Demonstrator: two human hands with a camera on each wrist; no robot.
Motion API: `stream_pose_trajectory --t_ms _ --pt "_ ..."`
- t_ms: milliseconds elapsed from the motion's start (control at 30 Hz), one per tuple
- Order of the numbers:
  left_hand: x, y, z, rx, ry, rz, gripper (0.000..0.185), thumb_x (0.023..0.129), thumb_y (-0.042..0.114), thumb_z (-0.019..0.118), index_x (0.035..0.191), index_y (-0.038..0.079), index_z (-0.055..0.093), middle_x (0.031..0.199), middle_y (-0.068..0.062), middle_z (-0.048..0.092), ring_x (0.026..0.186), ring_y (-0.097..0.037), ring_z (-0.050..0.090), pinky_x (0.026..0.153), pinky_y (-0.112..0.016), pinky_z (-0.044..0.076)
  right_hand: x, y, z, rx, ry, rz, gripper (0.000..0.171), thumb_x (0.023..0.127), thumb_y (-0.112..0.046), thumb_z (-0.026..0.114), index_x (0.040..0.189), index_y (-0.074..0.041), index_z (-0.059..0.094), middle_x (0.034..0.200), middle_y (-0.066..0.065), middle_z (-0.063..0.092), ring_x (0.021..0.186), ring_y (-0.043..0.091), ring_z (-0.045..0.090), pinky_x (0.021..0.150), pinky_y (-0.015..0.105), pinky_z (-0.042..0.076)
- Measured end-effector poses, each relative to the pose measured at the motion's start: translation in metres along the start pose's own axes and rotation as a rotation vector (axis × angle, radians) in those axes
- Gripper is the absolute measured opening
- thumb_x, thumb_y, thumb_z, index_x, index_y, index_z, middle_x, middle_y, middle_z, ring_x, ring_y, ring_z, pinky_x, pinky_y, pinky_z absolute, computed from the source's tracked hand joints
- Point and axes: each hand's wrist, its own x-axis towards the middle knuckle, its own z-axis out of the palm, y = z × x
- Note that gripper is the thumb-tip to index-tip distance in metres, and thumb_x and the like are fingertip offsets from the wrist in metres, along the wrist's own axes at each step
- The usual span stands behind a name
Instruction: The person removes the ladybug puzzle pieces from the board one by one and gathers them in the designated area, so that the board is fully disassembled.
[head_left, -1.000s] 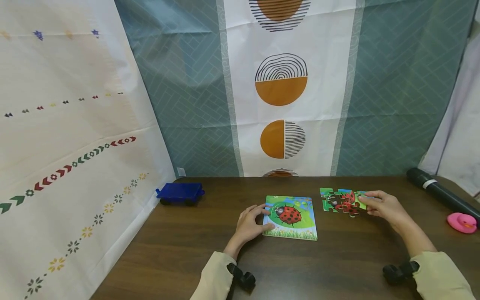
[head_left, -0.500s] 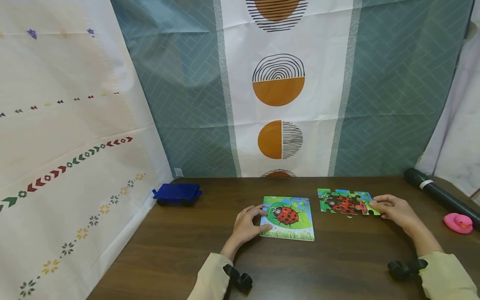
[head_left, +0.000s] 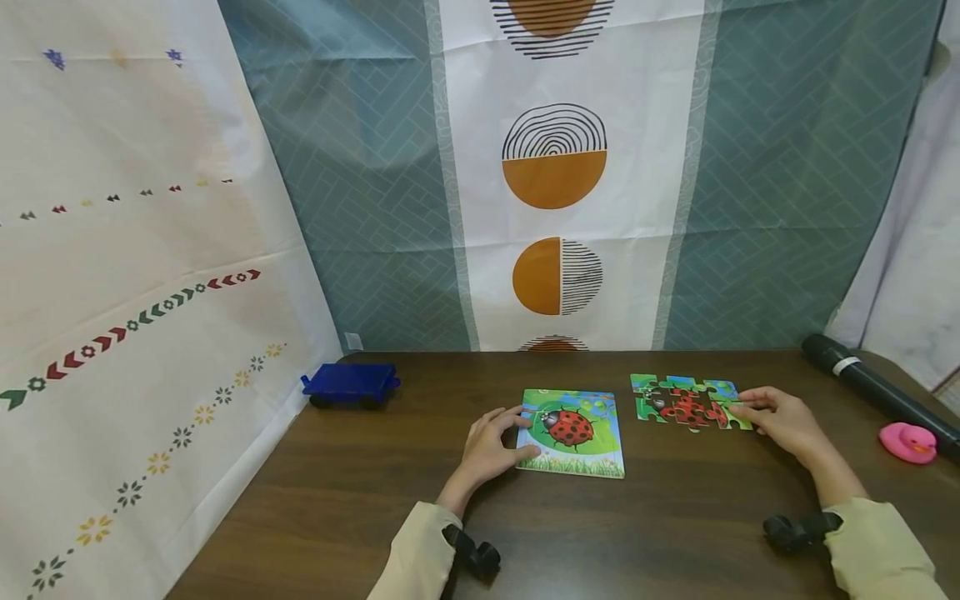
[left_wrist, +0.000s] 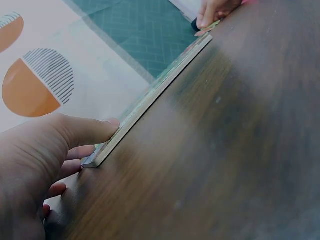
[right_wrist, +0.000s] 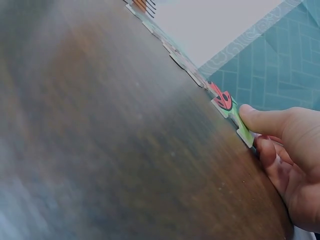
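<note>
At the lower centre of the frame, my left hand (head_left: pixel 491 450) is loosely spread, thumb and fingers resting on the left edge of a flat ladybug board (head_left: pixel 581 458). Right of centre, my right hand (head_left: pixel 783 421), nearly closed, pinches a green puzzle piece (head_left: pixel 741 418) at the right end of loosely joined ladybug pieces (head_left: pixel 682 407). A pink duck (head_left: pixel 906 442) sits at the far right, just beside a black tube (head_left: pixel 881 386).

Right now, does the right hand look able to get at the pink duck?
Probably yes: nothing visible stands between the right hand and the pink duck off to its right, though it pinches a puzzle piece and would likely need to let go first.
</note>
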Motion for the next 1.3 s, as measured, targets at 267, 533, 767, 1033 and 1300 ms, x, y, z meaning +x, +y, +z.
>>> stream_pose_trajectory --t_ms 267,533,767,1033,1300 --pt "0.0009 -0.0013 -0.0001 0.008 0.000 0.000 0.042 0.080 0.032 0.079 0.115 0.012 0.070 0.145 -0.006 0.055 0.139 -0.037 0.041 0.114 -0.064 0.022 -0.0003 -0.0004 0.0006 0.002 0.016 -0.001 0.048 0.093 -0.026 0.065 0.116 0.015 0.056 0.101 0.024 0.068 0.065 -0.009 0.052 0.057 0.021 0.051" --pt "0.0008 -0.0003 0.0002 -0.006 -0.004 -0.013 0.041 0.080 0.031 0.078 0.116 0.013 0.070 0.146 -0.005 0.054 0.140 -0.035 0.039 0.115 -0.063 0.022 0.0008 0.0008 0.0006 -0.024 0.026 0.015 0.048 0.093 -0.028 0.066 0.116 0.013 0.056 0.101 0.023 0.068 0.060 -0.004 0.053 0.055 0.022 0.050" --pt "0.0010 0.0000 -0.0003 -0.013 -0.006 -0.014 0.040 0.081 0.030 0.078 0.116 0.012 0.070 0.146 -0.005 0.054 0.141 -0.036 0.039 0.116 -0.063 0.021 -0.0006 -0.0016 0.0004 -0.023 0.020 0.022 0.049 0.094 -0.029 0.065 0.118 0.013 0.055 0.103 0.024 0.067 0.060 -0.003 0.054 0.056 0.023 0.050" --pt "0.0000 0.0001 -0.0002 -0.013 -0.005 -0.020 0.042 0.080 0.031 0.078 0.116 0.011 0.069 0.146 -0.006 0.054 0.140 -0.036 0.039 0.115 -0.063 0.021 -0.0018 -0.0044 -0.0002 -0.047 0.028 0.022 0.047 0.094 -0.031 0.064 0.114 0.011 0.057 0.098 0.019 0.068 0.060 0.001 0.055 0.056 0.023 0.049" --pt "0.0003 -0.0011 0.0007 0.007 -0.002 -0.006 0.042 0.080 0.031 0.078 0.116 0.011 0.069 0.145 -0.007 0.054 0.139 -0.038 0.040 0.114 -0.064 0.022 -0.0028 -0.0063 -0.0003 -0.109 0.045 0.015 0.042 0.092 -0.031 0.066 0.105 0.008 0.062 0.088 0.015 0.069 0.062 0.002 0.052 0.056 0.022 0.044"
